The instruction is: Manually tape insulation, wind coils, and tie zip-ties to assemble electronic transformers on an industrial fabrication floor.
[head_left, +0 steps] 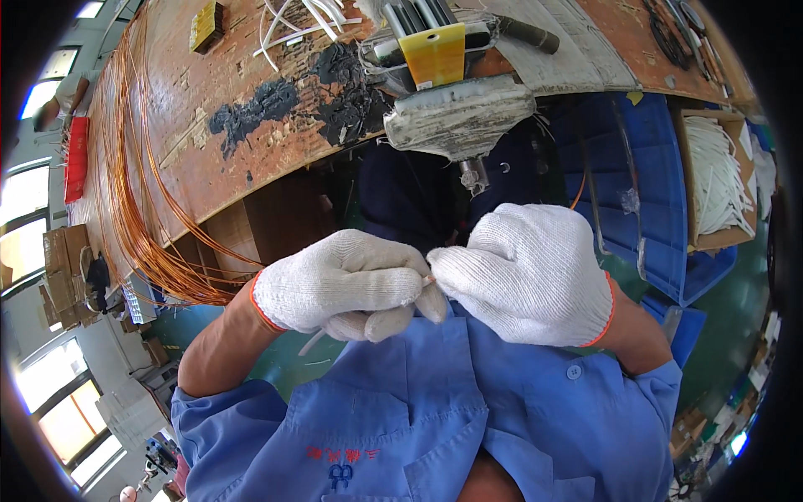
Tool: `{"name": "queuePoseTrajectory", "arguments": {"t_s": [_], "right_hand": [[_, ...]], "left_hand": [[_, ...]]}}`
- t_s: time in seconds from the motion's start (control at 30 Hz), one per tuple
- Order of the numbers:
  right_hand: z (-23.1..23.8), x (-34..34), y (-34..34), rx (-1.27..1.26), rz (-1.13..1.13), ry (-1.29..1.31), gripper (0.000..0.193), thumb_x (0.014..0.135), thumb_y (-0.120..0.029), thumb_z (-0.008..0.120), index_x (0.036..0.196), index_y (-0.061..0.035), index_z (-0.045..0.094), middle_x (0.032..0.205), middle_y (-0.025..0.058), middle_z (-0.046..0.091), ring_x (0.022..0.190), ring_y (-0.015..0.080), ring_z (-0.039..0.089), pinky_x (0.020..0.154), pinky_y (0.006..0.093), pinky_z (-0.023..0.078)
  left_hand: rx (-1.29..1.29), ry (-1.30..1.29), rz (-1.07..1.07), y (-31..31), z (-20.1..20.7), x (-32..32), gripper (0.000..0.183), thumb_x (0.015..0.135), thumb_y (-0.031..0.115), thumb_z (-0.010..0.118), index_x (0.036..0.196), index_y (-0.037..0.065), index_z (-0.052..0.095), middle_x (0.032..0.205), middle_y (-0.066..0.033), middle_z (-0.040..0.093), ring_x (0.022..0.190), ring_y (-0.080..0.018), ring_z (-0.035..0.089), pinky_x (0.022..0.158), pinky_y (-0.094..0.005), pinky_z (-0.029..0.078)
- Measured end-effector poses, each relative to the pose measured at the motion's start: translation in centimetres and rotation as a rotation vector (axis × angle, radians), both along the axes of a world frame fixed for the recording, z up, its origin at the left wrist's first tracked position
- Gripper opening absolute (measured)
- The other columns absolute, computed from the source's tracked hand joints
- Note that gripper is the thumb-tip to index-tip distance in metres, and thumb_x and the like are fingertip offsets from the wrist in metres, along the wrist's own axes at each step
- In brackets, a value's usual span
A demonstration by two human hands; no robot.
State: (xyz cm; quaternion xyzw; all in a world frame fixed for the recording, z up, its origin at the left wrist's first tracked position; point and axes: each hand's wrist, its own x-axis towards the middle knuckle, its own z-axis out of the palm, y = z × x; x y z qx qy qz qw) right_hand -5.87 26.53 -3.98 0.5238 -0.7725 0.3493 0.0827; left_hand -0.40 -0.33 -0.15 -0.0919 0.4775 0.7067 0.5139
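Observation:
Both my hands wear white knitted gloves with orange cuffs and meet in front of my chest. My left hand (347,284) is closed in a pinch, with a thin white sleeve tube (311,343) sticking out below its palm. Fingertip to fingertip with it, my right hand (527,276) is also closed. A short bit of copper-coloured wire (429,280) shows between the two pinches; the rest is hidden by the gloves. Another stretch of copper wire (579,191) emerges behind the right glove.
A big loop of copper wire (138,209) hangs over the worn wooden bench (276,138). Ahead stands a clamp-like fixture (460,117) with a yellow plate (432,54). White tubes (314,17) lie on the bench; a carton of white tubes (718,176) sits right, beside blue bins (644,184).

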Motion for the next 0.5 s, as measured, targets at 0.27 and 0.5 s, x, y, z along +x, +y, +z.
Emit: {"name": "queuePoseTrajectory", "arguments": {"t_s": [0.27, 0.5], "right_hand": [[-0.5, -0.3, 0.4, -0.017, 0.07, -0.043, 0.027, 0.082, -0.025, 0.083, 0.108, -0.0199, 0.08, 0.079, -0.0018, 0.055, 0.067, 0.0149, 0.063, 0.051, 0.0319, 0.047], [0.2, -0.8, 0.3, -0.07, 0.209, -0.283, 0.016, 0.087, -0.024, 0.085, 0.101, -0.0206, 0.078, 0.08, -0.0004, 0.059, 0.067, 0.0186, 0.065, 0.052, 0.0353, 0.049]], "left_hand": [[0.123, -0.158, 0.001, -0.2, -0.7, -0.1, 0.048, 0.118, 0.03, 0.062, 0.126, -0.016, 0.074, 0.064, -0.0004, 0.055, 0.047, -0.0037, 0.038, 0.04, -0.0255, 0.028], [0.127, -0.201, -0.121, -0.3, -0.5, -0.4, 0.046, 0.116, 0.029, 0.067, 0.127, -0.016, 0.075, 0.066, -0.0006, 0.056, 0.051, -0.0039, 0.042, 0.044, -0.0251, 0.029]]}}
